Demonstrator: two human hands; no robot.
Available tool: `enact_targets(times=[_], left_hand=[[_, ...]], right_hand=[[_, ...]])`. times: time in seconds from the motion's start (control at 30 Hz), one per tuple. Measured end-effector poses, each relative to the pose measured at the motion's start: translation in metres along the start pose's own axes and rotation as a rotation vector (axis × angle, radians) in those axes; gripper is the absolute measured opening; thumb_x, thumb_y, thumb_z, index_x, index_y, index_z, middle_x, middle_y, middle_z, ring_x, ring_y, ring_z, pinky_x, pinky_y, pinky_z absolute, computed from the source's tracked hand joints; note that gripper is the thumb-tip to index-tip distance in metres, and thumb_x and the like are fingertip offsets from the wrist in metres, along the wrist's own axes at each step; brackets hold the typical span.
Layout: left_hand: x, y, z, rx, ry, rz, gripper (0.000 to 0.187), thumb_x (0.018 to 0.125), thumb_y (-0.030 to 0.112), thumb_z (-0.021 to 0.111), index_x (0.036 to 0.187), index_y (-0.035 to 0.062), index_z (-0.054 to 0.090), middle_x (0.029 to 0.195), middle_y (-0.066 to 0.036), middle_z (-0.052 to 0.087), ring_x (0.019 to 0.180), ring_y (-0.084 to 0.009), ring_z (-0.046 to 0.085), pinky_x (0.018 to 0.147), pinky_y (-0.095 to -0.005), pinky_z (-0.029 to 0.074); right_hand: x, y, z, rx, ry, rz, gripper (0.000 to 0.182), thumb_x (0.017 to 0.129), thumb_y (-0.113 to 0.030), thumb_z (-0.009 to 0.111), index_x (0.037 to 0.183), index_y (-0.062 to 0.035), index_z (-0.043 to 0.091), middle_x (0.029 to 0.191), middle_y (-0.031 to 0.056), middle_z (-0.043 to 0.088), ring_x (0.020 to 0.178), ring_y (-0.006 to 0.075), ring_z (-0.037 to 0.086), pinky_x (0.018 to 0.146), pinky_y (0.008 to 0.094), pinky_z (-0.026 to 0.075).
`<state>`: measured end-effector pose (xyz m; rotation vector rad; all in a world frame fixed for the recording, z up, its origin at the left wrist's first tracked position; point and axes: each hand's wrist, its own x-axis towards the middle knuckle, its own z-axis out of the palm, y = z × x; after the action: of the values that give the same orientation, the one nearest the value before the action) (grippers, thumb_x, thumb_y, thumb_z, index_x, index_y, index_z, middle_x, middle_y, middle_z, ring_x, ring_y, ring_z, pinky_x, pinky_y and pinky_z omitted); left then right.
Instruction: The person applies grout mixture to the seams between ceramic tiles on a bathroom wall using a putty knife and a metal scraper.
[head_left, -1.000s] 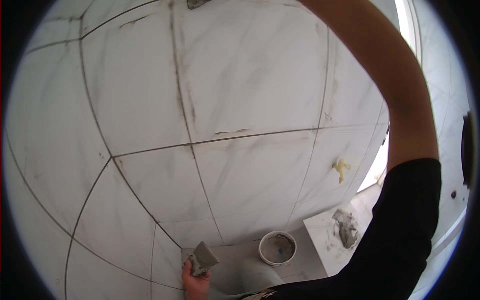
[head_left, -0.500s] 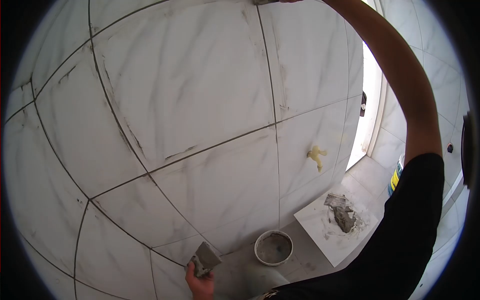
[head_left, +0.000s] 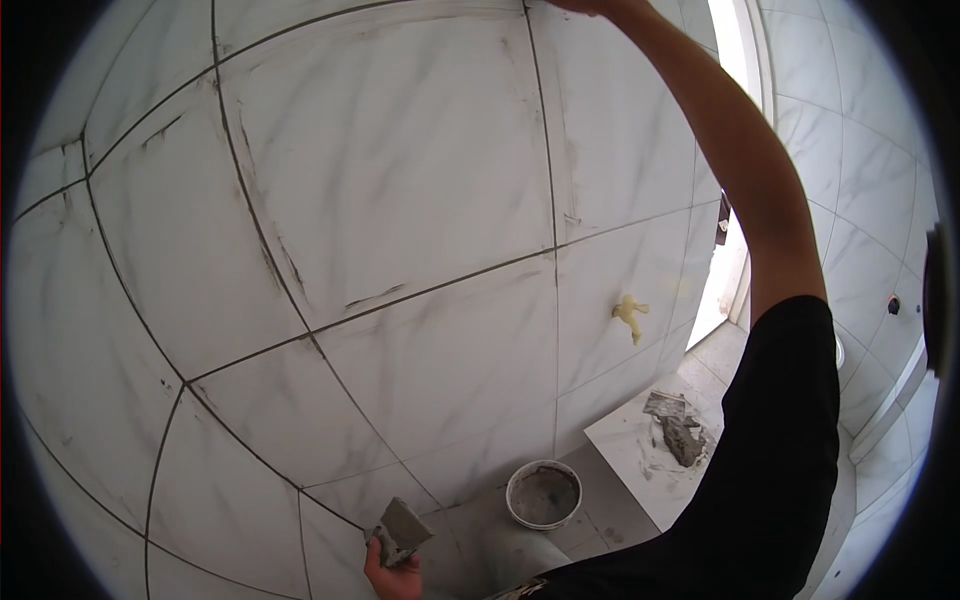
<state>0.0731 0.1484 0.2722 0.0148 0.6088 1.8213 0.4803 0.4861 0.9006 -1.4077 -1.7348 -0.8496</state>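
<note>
Low in the head view, my left hand (head_left: 394, 578) is closed around a putty knife (head_left: 404, 525), its broad flat blade smeared with grey grout. My right arm is raised to the top edge, where my right hand (head_left: 578, 4) lies against the tiled wall (head_left: 400, 180) beside a vertical joint. The frame cuts off its fingers and anything in them. Dark grey grout fills many of the joints between the white marbled tiles, with smears along them.
A bucket (head_left: 545, 515) with grey residue stands on the floor near the wall. Right of it, a white board (head_left: 625, 450) carries a pile of grout (head_left: 682, 440) and a flat blade. A yellow tap-shaped fitting (head_left: 629, 318) sticks out of the wall. A bright doorway (head_left: 712, 300) is at right.
The view has shifted slightly. My right arm has swung left in view, and the grey edge of a tool seen at that hand earlier is now out of frame. My left hand still grips the putty knife.
</note>
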Motion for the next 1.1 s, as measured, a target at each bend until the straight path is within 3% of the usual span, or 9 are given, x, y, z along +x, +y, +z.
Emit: enact_targets(times=[0.27, 0.43, 0.53, 0.67, 0.77, 0.87, 0.93, 0.97, 1.1], left_hand=[[0.011, 0.013, -0.024, 0.14, 0.027, 0.045, 0.027, 0.096, 0.034, 0.057, 0.114, 0.0151, 0.063, 0.102, -0.001, 0.072, 0.084, -0.0185, 0.071, 0.05, -0.0312, 0.057], [0.01, 0.018, -0.023, 0.145, 0.01, 0.074, 0.027, 0.096, 0.034, 0.058, 0.115, 0.0156, 0.063, 0.102, 0.0, 0.072, 0.085, -0.0182, 0.071, 0.049, -0.0309, 0.057], [0.005, 0.015, -0.025, 0.131, -0.003, 0.056, 0.027, 0.095, 0.033, 0.059, 0.115, 0.015, 0.063, 0.102, -0.001, 0.072, 0.085, -0.0188, 0.071, 0.049, -0.0316, 0.057], [0.003, 0.011, -0.014, 0.149, -0.04, 0.014, 0.029, 0.095, 0.033, 0.059, 0.117, 0.0142, 0.061, 0.106, -0.003, 0.071, 0.085, -0.0184, 0.071, 0.052, -0.031, 0.059], [-0.003, 0.01, -0.005, 0.135, -0.041, 0.035, 0.03, 0.095, 0.033, 0.059, 0.118, 0.0134, 0.061, 0.105, -0.003, 0.071, 0.083, -0.0188, 0.071, 0.05, -0.0317, 0.058], [-0.008, 0.012, -0.011, 0.152, -0.037, 0.058, 0.03, 0.095, 0.033, 0.059, 0.117, 0.0131, 0.061, 0.104, -0.004, 0.071, 0.082, -0.0191, 0.072, 0.048, -0.0322, 0.058], [-0.011, 0.012, -0.02, 0.124, -0.035, 0.026, 0.029, 0.095, 0.033, 0.06, 0.116, 0.0135, 0.062, 0.104, -0.004, 0.071, 0.083, -0.0188, 0.071, 0.049, -0.032, 0.058], [-0.013, 0.01, -0.022, 0.135, -0.023, 0.017, 0.029, 0.095, 0.033, 0.06, 0.116, 0.0135, 0.062, 0.104, -0.004, 0.071, 0.083, -0.0188, 0.071, 0.049, -0.032, 0.058], [-0.019, 0.003, -0.032, 0.127, 0.082, 0.026, 0.029, 0.096, 0.033, 0.06, 0.117, 0.0135, 0.063, 0.105, -0.003, 0.071, 0.086, -0.0182, 0.071, 0.05, -0.0317, 0.058]], right_hand=[[-0.03, 0.0, -0.009, 0.354, -0.038, 0.014, 0.051, 0.098, -0.047, 0.049, 0.128, -0.0086, 0.066, 0.115, 0.0216, 0.069, 0.091, 0.0367, 0.071, 0.069, 0.0438, 0.06], [-0.022, 0.017, 0.044, 0.128, 0.15, -0.325, 0.047, 0.097, -0.045, 0.051, 0.128, -0.0123, 0.067, 0.115, 0.0219, 0.069, 0.09, 0.0358, 0.071, 0.069, 0.0456, 0.06], [-0.08, -0.009, 0.045, 0.054, 0.106, -0.353, 0.049, 0.095, -0.035, 0.055, 0.13, -0.0022, 0.061, 0.088, 0.0268, 0.068, 0.08, 0.0344, 0.068, 0.079, 0.0437, 0.051], [-0.123, -0.019, 0.012, 0.23, -0.341, -0.091, 0.05, 0.094, -0.04, 0.056, 0.133, -0.0096, 0.063, 0.073, 0.0128, 0.064, 0.057, 0.0237, 0.059, 0.056, 0.0371, 0.053], [-0.096, -0.005, 0.005, 0.353, -0.081, 0.027, 0.043, 0.095, -0.043, 0.055, 0.13, -0.0205, 0.066, 0.076, 0.0095, 0.063, 0.056, 0.0197, 0.06, 0.05, 0.0309, 0.055], [-0.078, -0.007, -0.015, 0.398, -0.085, 0.064, 0.047, 0.097, -0.044, 0.052, 0.127, -0.0112, 0.067, 0.115, 0.0222, 0.069, 0.091, 0.0343, 0.071, 0.08, 0.0452, 0.057], [-0.064, -0.008, -0.01, 0.423, -0.073, 0.078, 0.046, 0.097, -0.043, 0.053, 0.125, -0.0102, 0.068, 0.117, 0.0213, 0.069, 0.092, 0.0325, 0.07, 0.085, 0.0432, 0.055], [-0.033, 0.022, 0.023, 0.175, 0.047, -0.174, 0.044, 0.096, -0.041, 0.055, 0.124, -0.0099, 0.069, 0.118, 0.0193, 0.069, 0.092, 0.0281, 0.07, 0.084, 0.0416, 0.056], [-0.111, -0.025, 0.023, 0.331, -0.107, -0.048, 0.043, 0.093, -0.04, 0.058, 0.124, -0.0127, 0.069, 0.118, 0.0184, 0.07, 0.105, 0.0288, 0.068, 0.095, 0.0438, 0.05]])
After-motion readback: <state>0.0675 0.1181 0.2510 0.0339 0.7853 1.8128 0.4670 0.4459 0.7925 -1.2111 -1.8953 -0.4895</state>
